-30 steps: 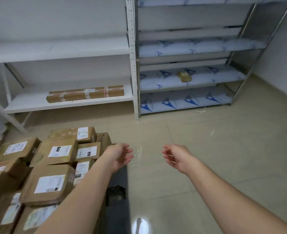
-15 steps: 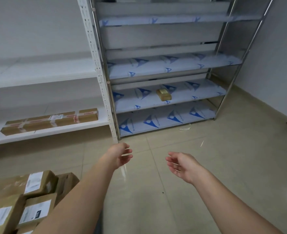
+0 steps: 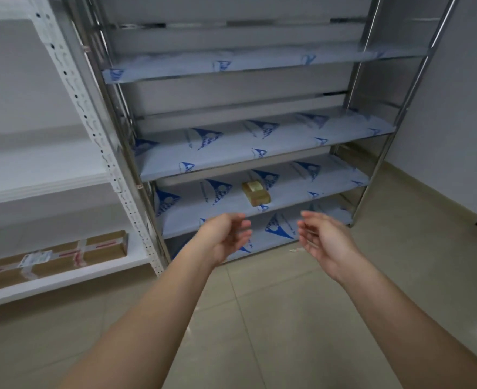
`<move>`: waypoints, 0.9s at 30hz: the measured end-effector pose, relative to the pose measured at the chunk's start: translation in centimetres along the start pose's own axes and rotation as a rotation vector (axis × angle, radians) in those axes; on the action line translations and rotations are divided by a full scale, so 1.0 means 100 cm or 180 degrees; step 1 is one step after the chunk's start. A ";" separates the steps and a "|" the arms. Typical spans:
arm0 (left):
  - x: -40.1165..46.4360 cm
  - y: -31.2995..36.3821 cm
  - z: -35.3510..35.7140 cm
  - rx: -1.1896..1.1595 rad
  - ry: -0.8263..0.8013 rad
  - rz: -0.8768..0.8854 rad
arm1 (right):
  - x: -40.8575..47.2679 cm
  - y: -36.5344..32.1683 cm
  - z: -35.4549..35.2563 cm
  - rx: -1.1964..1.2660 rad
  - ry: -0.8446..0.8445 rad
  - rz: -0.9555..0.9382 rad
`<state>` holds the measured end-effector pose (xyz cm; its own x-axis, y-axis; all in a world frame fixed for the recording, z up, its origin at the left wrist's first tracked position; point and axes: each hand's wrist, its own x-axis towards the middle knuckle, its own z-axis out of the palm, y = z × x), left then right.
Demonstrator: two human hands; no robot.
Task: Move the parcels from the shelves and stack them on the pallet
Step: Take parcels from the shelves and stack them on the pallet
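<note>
From the head camera, I have both hands raised at the middle of the frame in front of the metal rack [image 3: 259,141]. My left hand [image 3: 226,240] and my right hand [image 3: 324,242] are both empty, palms turned toward each other, fingers loosely curved and holding nothing.

The nearest parcel is the small brown parcel [image 3: 255,192], just above and between my hands in the picture, lying flat on the rack's third shelf on blue-printed film. It looks light and stiff, wrapped in glossy tape, so I judge it could be a bit slippery. I would take it by its two long sides, one hand probably being enough.

At the lower left, a long flat carton [image 3: 52,259] lies on the white shelf [image 3: 63,279]. It looks rigid but awkward; I would grip it near both ends. The pallet is out of view.
</note>
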<state>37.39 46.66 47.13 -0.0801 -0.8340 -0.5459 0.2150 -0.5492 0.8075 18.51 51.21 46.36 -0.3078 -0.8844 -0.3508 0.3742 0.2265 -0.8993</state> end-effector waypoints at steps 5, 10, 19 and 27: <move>0.088 0.050 0.057 -0.0073 0.0111 0.0397 | 0.111 -0.050 0.014 -0.0096 -0.0318 -0.0181; 0.185 0.075 0.110 -0.0408 0.0337 -0.0054 | 0.234 -0.079 0.007 -0.0391 -0.0445 0.0222; 0.370 0.097 0.104 -0.0786 0.1020 -0.0402 | 0.454 -0.059 0.046 -0.0502 -0.0400 0.0881; 0.580 0.055 0.106 -0.0562 0.1173 -0.0737 | 0.655 0.047 0.052 -0.0954 -0.0086 0.1297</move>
<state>23.67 -5.27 22.32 0.1987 -0.5986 -0.7760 0.3971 -0.6747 0.6222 4.64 -7.73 20.47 -0.1650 -0.7091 -0.6855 0.1903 0.6591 -0.7276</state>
